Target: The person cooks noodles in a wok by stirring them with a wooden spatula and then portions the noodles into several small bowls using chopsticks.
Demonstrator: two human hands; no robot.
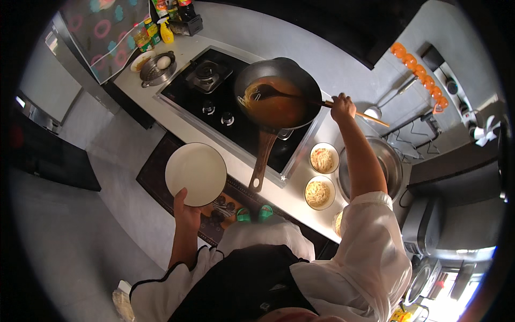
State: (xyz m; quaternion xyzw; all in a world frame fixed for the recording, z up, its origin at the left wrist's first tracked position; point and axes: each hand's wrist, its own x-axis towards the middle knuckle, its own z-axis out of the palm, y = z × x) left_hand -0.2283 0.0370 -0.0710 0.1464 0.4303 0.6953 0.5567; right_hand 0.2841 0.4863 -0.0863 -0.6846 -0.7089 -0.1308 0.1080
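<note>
My right hand (pixel 343 108) grips the wooden handle of a dark ladle (pixel 267 92), whose bowl dips into a black wok (pixel 248 72) at the noodles on its left side. Orange-red broth (pixel 281 109) and some noodles (pixel 250 98) lie in the wok, which stands on the right part of the gas hob. In my left hand (pixel 186 211) is a cream-white bowl or deep plate (pixel 196 174), held by its rim, left of the wok's wooden handle (pixel 263 161) and in front of the counter edge. Nothing shows inside it.
Bowls of noodles (pixel 322 159) (pixel 318 193) line the counter's right side, beside a large steel basin (pixel 395 161). A steel strainer basket (pixel 155 76) holding an egg-shaped item, a small dish (pixel 138 64) and bottles (pixel 141 38) stand at the left. The left hob burner (pixel 206 72) is uncovered.
</note>
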